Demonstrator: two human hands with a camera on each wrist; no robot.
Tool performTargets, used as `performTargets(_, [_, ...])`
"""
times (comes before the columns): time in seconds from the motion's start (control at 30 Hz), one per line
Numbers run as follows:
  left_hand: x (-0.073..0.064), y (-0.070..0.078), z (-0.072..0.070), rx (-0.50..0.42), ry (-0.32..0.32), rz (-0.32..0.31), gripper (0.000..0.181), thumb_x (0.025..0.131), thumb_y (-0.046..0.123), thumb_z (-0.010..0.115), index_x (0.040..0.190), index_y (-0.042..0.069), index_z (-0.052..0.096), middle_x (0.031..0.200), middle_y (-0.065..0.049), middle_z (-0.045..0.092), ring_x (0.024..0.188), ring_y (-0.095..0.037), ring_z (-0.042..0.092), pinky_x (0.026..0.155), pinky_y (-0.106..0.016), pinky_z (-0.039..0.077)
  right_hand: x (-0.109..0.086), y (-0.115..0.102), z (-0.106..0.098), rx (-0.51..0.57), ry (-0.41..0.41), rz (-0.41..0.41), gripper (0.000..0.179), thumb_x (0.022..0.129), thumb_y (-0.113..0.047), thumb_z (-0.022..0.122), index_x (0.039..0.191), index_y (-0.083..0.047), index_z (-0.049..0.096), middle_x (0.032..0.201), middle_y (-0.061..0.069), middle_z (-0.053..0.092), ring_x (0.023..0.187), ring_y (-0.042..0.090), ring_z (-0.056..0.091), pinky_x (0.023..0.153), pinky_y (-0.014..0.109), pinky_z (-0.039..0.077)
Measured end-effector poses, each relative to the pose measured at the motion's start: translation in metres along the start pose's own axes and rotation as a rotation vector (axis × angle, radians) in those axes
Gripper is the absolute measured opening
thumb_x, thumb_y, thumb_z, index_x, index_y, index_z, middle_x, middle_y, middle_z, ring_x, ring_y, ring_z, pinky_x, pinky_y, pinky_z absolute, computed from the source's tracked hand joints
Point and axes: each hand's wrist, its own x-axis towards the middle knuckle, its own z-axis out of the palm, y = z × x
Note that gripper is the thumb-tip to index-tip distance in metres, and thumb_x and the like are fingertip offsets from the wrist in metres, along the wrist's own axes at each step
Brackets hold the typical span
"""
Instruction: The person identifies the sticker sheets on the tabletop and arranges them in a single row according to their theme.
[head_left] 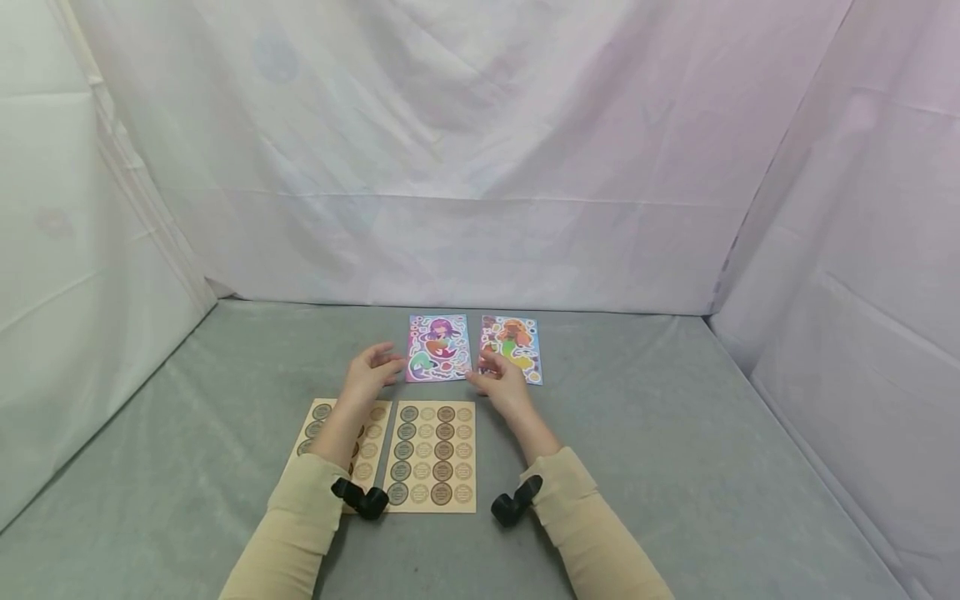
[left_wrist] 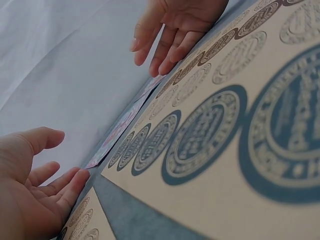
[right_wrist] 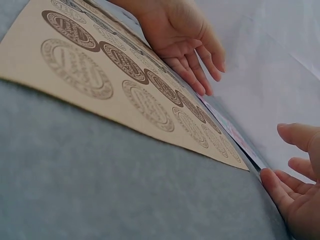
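Observation:
A purple-haired mermaid sticker sheet (head_left: pixel 438 348) lies flat on the grey cloth between both hands. My left hand (head_left: pixel 367 373) is at its left edge, fingers relaxed and thumb apart. Close to its lower right corner is my right hand (head_left: pixel 506 390), which overlaps the lower left part of an orange-haired mermaid sticker sheet (head_left: pixel 527 340) in the head view. In the right wrist view the right hand (right_wrist: pixel 297 187) has its thumb spread away from loosely bent fingers (right_wrist: pixel 277 190). The left wrist view shows the left hand (left_wrist: pixel 37 185) with nothing between thumb and fingers.
Two tan sheets of round label stickers lie nearer the body. The right one (head_left: pixel 432 458) shows whole; the left forearm covers part of the left one (head_left: pixel 369 450). Grey cloth (head_left: pixel 675 450) covers the table, and white curtains (head_left: pixel 465 250) hang behind and at both sides.

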Motion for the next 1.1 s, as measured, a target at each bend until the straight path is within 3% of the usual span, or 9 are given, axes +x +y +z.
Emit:
performTargets(0.4, [0.007,0.000,0.006,0.072,-0.018,0.021,0.057,0.093,0.012,0.062,0.143,0.000,0.038,0.132,-0.022,0.051,0.110,-0.035,0.057,0.095,-0.042,0.047,0.006,0.002,-0.003,-0.091,-0.006,0.049,0.057,0.085,-0.012,0.072,0.135,-0.001,0.051,0.118,0.015,0.061,0.086,0.021,0.065,0.078,0.031,0.054])
performTargets(0.63, [0.006,-0.001,0.007,0.143,-0.034,0.070,0.057,0.091,0.009,0.063,0.141,-0.003,0.040,0.131,-0.023,0.052,0.112,-0.036,0.055,0.094,-0.043,0.046,0.009,-0.001,-0.006,-0.068,-0.044,0.071,0.058,0.084,-0.010,0.072,0.136,0.001,0.049,0.116,0.018,0.062,0.080,0.020,0.066,0.074,0.031,0.055])
performTargets(1.1, [0.004,0.003,0.011,0.133,-0.046,0.061,0.058,0.089,0.008,0.064,0.140,-0.004,0.039,0.130,-0.022,0.054,0.118,-0.035,0.052,0.098,-0.044,0.044,0.010,-0.003,-0.005,-0.050,-0.041,0.091,0.057,0.085,-0.007,0.071,0.136,0.002,0.048,0.109,0.016,0.065,0.081,0.019,0.066,0.070,0.029,0.056])
